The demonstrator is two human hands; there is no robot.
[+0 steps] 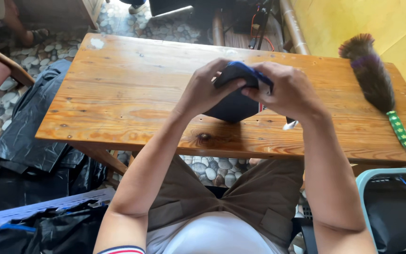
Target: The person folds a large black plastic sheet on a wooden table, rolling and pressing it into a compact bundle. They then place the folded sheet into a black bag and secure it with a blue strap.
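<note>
We see both forearms reaching forward over the near edge of the wooden table [118,103], wrists bent inward so the hands meet. The left hand [206,91] has its grip closed, thumb and fingers pinching the dark cap [233,106] at its left side. The right hand [290,91] is likewise clamped on the cap's blue-edged top. The cap is held just above the table, near its middle. A feather duster [374,80] lies well apart on the right.
</note>
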